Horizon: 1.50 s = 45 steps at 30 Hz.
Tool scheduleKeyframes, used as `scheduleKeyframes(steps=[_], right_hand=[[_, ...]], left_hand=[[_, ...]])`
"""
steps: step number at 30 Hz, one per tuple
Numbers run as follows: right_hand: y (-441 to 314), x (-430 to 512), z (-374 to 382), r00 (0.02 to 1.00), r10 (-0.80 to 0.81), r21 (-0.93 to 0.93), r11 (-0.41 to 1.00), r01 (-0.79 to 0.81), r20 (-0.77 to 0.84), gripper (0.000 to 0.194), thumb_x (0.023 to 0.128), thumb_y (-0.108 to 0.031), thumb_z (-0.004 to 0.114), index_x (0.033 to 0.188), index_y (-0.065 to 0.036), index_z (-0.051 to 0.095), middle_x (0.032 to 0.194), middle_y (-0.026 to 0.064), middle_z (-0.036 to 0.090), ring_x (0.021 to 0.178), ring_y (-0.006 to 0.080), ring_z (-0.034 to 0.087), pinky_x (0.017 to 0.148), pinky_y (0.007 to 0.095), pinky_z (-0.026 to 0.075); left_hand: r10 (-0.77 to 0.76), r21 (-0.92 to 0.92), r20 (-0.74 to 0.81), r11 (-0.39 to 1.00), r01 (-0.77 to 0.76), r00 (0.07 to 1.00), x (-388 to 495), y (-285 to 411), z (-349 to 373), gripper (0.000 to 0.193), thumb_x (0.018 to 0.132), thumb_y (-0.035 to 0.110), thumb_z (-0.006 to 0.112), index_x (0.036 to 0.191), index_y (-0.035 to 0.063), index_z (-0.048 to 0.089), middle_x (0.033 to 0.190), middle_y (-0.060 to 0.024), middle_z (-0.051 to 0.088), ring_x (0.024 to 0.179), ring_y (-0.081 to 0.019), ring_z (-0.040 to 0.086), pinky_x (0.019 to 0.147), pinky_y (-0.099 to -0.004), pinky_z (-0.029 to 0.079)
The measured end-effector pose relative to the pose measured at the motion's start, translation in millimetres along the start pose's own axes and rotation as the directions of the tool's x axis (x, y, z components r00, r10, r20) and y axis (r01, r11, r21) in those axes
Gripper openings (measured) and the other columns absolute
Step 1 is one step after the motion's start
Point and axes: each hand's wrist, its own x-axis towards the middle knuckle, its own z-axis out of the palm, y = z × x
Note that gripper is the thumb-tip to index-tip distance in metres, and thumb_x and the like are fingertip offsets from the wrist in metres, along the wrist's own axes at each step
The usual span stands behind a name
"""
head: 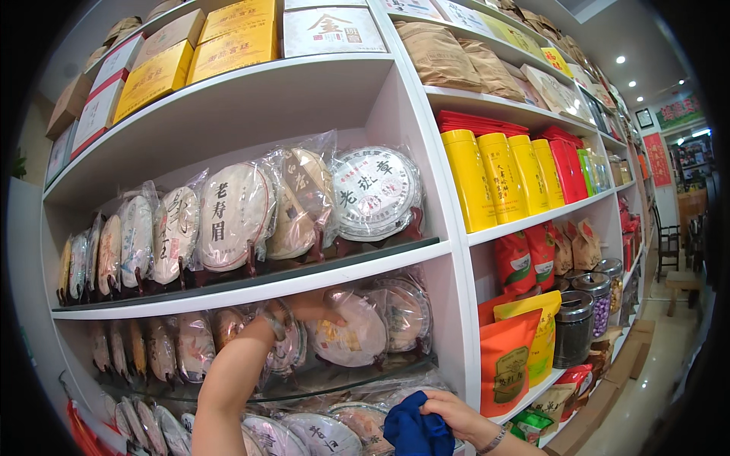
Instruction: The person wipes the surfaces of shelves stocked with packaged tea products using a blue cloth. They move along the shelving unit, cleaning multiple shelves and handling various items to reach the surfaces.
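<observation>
My left hand [316, 308] reaches into the middle display shelf, with a bracelet on its wrist. Its thumb lies over the upper left edge of a plastic-wrapped tea cake [356, 336], and the other fingers are hidden behind it. That round disc leans nearly upright above a dark stand. Lower down, my right hand [447, 413] grips a bunched blue cloth [413, 430] in front of the bottom row of tea cakes. Another wrapped tea cake [408, 313] stands just right of the one at my left hand.
Several wrapped tea cakes [236, 216] stand on the shelf above. A white upright panel [456, 273] divides the unit. Beyond it are yellow canisters [469, 179], an orange pouch [507, 365] and lidded jars [573, 330]. Flattened cardboard [604, 393] lies along the floor.
</observation>
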Motion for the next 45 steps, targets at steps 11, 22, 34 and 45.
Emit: scheduleKeyframes(steps=[11, 22, 34, 45], right_hand=[[7.8, 2.2, -3.0, 0.999, -0.021, 0.16, 0.987, 0.025, -0.03, 0.02, 0.089, -0.003, 0.053, 0.106, -0.001, 0.063, 0.095, 0.0037, 0.067, 0.082, 0.0117, 0.065, 0.076, 0.0266, 0.056], [15.8, 0.9, 9.1, 1.0, -0.014, 0.153, 0.988, 0.01, 0.021, 0.024, 0.088, -0.002, 0.052, 0.11, -0.001, 0.061, 0.097, 0.0034, 0.067, 0.086, 0.0119, 0.065, 0.08, 0.0271, 0.057], [-23.5, 5.6, 3.0, 0.61, -0.705, -0.438, 0.706, 0.556, -0.362, 0.022, 0.091, 0.001, 0.051, 0.111, 0.0, 0.06, 0.094, 0.0004, 0.064, 0.079, 0.0065, 0.059, 0.072, 0.0216, 0.05], [17.4, 195.3, 85.9, 0.774, -0.138, -0.778, 0.033, 0.627, 0.618, 0.045, 0.094, -0.032, 0.056, 0.127, -0.001, 0.06, 0.132, 0.0216, 0.059, 0.125, 0.0402, 0.053, 0.108, 0.0518, 0.04]], left_hand=[[0.061, 0.039, -0.1, 0.998, -0.058, 0.993, -25.8, 10.6, -0.2, 0.075, 0.071, 0.046, 0.088, 0.123, -0.0011, 0.062, 0.114, -0.0195, 0.067, 0.108, -0.0296, 0.064, 0.095, -0.0395, 0.05], [-0.02, -0.08, 0.017, 0.997, 0.021, 1.0, -17.5, 10.7, -11.2, 0.064, 0.071, 0.032, 0.089, 0.12, 0.0004, 0.063, 0.113, -0.0134, 0.068, 0.105, -0.0218, 0.063, 0.092, -0.034, 0.05], [0.371, -0.473, -0.325, 0.732, -0.49, 0.87, -83.9, 75.9, -36.3, 0.049, 0.067, 0.022, 0.094, 0.103, -0.0001, 0.069, 0.095, -0.0098, 0.074, 0.085, -0.0152, 0.068, 0.075, -0.0291, 0.055], [0.346, -0.444, -0.485, 0.694, -0.567, 0.803, -300.7, 29.2, -75.7, 0.017, 0.095, 0.023, 0.068, 0.089, 0.0071, 0.072, 0.09, -0.0181, 0.077, 0.08, -0.0225, 0.072, 0.104, -0.0383, 0.041]])
